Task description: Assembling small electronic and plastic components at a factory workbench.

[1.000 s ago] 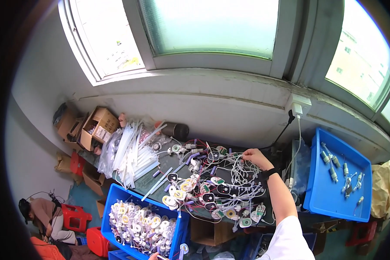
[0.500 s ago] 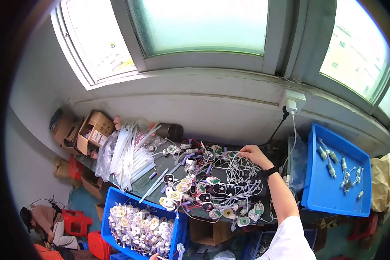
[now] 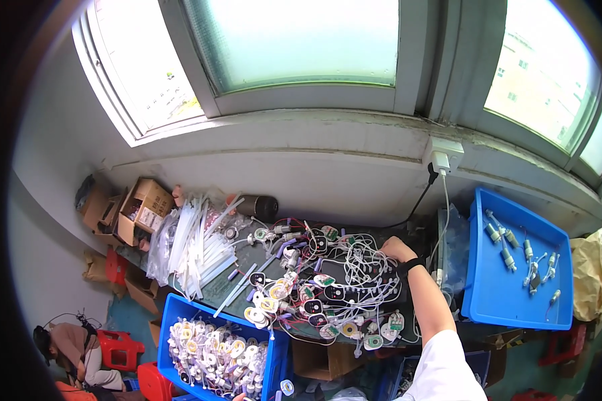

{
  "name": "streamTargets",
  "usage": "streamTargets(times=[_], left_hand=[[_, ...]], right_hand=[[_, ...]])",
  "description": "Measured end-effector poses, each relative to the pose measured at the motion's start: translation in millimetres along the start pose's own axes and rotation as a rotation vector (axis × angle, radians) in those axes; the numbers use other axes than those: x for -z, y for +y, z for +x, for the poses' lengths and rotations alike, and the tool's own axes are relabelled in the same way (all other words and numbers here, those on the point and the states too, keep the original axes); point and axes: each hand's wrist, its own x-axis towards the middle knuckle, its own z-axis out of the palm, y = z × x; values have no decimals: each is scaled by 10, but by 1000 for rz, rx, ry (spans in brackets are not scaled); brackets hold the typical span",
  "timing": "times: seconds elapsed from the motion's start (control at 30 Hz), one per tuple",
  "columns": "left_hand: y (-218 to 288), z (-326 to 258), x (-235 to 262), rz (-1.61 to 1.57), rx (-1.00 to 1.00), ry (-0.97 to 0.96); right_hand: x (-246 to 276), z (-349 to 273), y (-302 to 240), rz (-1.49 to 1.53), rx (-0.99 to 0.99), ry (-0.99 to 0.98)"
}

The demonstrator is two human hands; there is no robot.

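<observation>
My right hand (image 3: 397,249) is at the far right edge of a tangle of white cables (image 3: 364,260), its fingers curled closed on a white cable. Small round circuit boards, black oval panels (image 3: 334,293) and little cylindrical motors lie wired together in this heap on the dark table. Only a fingertip of my left hand (image 3: 239,397) shows at the lower edge, by the blue bin (image 3: 170,334), and its grip is out of sight. Near it, a round pale part (image 3: 287,387) shows beside the bin. White and yellow ringed assemblies (image 3: 217,354) fill that bin.
White plastic strips (image 3: 197,247) lie on the table's left part, beside a dark cylinder (image 3: 266,208) and open cardboard boxes (image 3: 147,204). A blue tray (image 3: 508,307) with several motors stands at right. A power cord (image 3: 446,200) hangs from the wall socket. A person (image 3: 77,351) sits at lower left.
My right hand has moved a little right and nearer to me, away from the middle of the cables. The round part by the left hand sits slightly lower. The view has shifted slightly.
</observation>
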Motion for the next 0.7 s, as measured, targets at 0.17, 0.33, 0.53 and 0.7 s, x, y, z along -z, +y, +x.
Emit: streamTargets(times=[0.17,0.33,0.53,0.7], left_hand=[[-24,-38,-10,-27,9,37],[-34,-46,-26,-11,-10,31],[4,-72,-53,-13,7,41],[27,-92,-49,10,-1,36]], right_hand=[[112,-235,-352,-60,13,415],[238,-353,-513,23,110,559],[326,-419,-574,46,164,509],[356,-508,-623,100,247,516]])
